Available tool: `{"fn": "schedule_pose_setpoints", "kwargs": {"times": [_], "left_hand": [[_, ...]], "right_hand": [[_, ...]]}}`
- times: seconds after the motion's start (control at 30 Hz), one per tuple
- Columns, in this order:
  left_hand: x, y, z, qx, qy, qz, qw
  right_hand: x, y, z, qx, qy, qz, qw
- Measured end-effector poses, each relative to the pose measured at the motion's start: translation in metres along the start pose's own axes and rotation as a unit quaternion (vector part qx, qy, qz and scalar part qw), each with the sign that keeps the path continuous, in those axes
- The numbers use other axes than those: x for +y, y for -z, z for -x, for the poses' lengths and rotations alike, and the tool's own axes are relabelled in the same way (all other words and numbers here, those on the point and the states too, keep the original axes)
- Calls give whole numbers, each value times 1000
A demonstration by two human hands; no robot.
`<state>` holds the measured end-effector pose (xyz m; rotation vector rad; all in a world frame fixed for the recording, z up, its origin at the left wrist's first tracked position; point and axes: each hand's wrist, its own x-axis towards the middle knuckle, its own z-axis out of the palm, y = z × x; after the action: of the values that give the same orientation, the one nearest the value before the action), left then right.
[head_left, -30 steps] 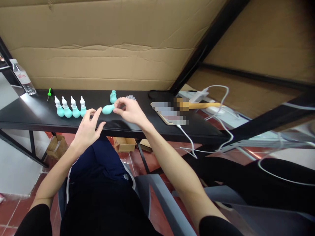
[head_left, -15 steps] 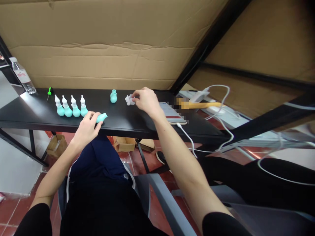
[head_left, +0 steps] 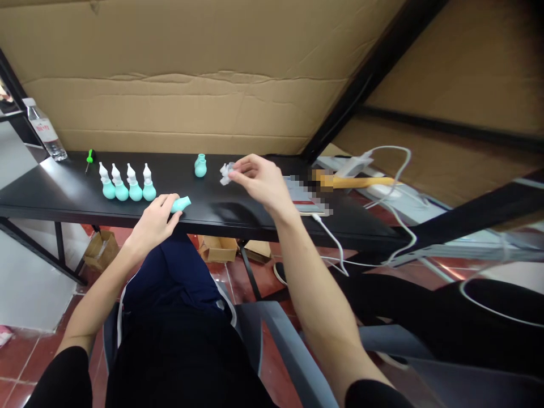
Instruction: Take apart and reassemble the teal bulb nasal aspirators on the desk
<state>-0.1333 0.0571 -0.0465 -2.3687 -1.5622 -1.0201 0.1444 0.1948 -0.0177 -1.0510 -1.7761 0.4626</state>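
My left hand (head_left: 158, 222) is closed around a turquoise rubber bulb (head_left: 182, 204), its open neck pointing right, close to the table's front edge. Thumb and fingers of my right hand (head_left: 260, 180) pinch a small translucent plastic piece (head_left: 230, 168) above the table. Similar clear pieces (head_left: 224, 177) lie just left of those fingertips. Several turquoise bulbs with white nozzle tips (head_left: 135, 184) stand in a row left of my left hand. Toward the back, between my hands, are turquoise bulbs without tips (head_left: 200, 166), one partly behind the other.
On the black table (head_left: 85, 201) stand a water bottle (head_left: 46, 130) and a green-handled screwdriver (head_left: 89, 158) at left. To the right lie a tablet (head_left: 304, 195) with a white cable and a yellow-handled tool (head_left: 361, 182). Cardboard rises behind; another person's dark-clothed leg is at right.
My right hand has lifted slightly from the clear pieces, now with one between its fingertips. My left hand still holds the bulb. The whole view has shifted a little.
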Motion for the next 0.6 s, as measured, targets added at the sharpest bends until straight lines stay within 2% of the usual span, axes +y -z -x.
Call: {"fn": "schedule_pose_setpoints", "kwargs": {"times": [0.07,0.17,0.33,0.6], "left_hand": [[0,1,0,4,-12,4,1000],[-1,1,0,1,-34,10,999],[-2,1,-1,4,-34,5,999],[-2,-4,0,3,-48,-7,999]], "right_hand": [[-13,-7,27,-40,4,-146,989],[-31,-26,60,-74,-9,-229,971],[-40,-47,75,-78,4,-204,976],[-36,-40,72,-87,63,-118,987]]}}
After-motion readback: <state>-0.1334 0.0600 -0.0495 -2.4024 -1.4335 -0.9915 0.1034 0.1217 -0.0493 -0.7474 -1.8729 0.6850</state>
